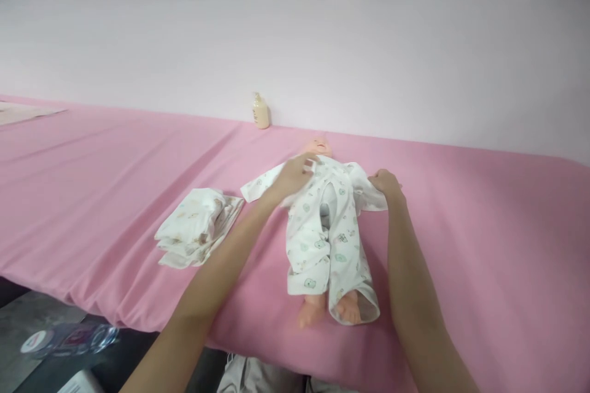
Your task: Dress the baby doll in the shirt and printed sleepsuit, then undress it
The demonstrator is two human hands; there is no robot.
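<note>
Okay, so the baby doll [319, 147] lies at your 12 o'clock in a printed white romper [308, 221], your right hand [386, 183] pinching one sleeve [366, 198]. Your left hand [293, 177] is by the neckline [328, 159], can't tell if it's gripping; folded cloths [196, 221] sit at the doll's 9 o'clock.

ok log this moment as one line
left hand: at printed outfit | right hand: at sleeve | doll: lying dressed | folded cloths: to left
</note>
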